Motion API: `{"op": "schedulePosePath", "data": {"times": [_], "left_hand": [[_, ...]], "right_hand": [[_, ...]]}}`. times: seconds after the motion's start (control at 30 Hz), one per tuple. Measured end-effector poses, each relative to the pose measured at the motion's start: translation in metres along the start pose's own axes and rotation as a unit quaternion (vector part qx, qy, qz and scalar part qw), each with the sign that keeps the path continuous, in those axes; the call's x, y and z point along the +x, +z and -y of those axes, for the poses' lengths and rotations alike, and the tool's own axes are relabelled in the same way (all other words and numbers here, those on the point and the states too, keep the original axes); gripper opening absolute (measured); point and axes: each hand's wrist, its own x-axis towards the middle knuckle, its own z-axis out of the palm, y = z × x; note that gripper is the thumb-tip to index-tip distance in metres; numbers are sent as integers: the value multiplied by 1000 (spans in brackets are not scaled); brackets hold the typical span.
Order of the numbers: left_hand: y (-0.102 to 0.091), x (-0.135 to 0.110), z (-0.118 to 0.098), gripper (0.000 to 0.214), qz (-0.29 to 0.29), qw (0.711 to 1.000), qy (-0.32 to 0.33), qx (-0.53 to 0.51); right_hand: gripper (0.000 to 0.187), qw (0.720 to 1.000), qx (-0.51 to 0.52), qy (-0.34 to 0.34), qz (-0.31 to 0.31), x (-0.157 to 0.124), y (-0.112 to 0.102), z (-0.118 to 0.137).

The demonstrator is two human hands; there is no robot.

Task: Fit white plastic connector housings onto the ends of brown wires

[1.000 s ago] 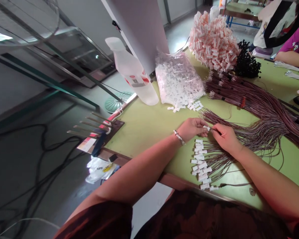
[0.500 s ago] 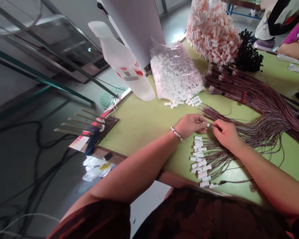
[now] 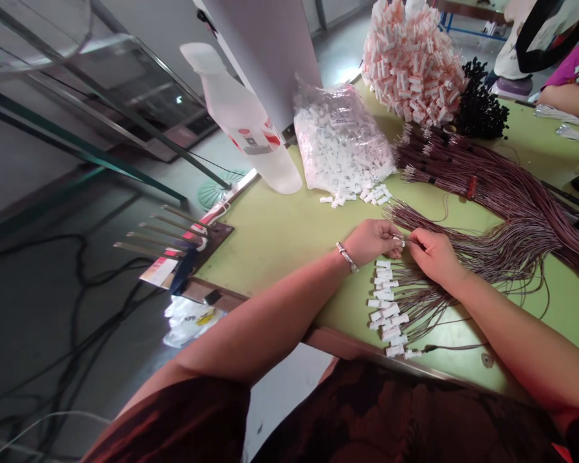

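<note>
My left hand [image 3: 372, 239] is closed, pinching a small white connector [image 3: 400, 241] at the fingertips. My right hand [image 3: 433, 256] is closed too, gripping a thin brown wire whose end meets that connector. The two hands touch over the green table [image 3: 280, 238]. Just below them lies a row of several wires with white connectors fitted [image 3: 388, 308]. Loose brown wires [image 3: 492, 251] fan out to the right of my hands.
A bag of white connectors [image 3: 340, 138] spills a few pieces behind my hands. A plastic bottle [image 3: 244, 119] leans at the back left. Pink-white pieces [image 3: 410, 61] and black parts [image 3: 480, 109] are heaped at the back. Another person's arm [image 3: 567, 99] rests far right.
My hands have stayed together at the connector with only small finger movements. The view shifted slightly.
</note>
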Motion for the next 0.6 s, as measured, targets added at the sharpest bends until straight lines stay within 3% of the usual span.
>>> {"op": "schedulePosePath", "data": {"times": [0.33,0.47,0.6], "left_hand": [[1,-2,-1,8,-50,994,26,-89],[-2,-3,1,11,-18,998,45,-36],[-3,-8,3,13,-25,998,58,21]], "right_hand": [[16,999,32,6,-28,-2,0,0],[16,999,40,3,-17,1,1,2],[16,999,33,-3,8,3,2,4]]}}
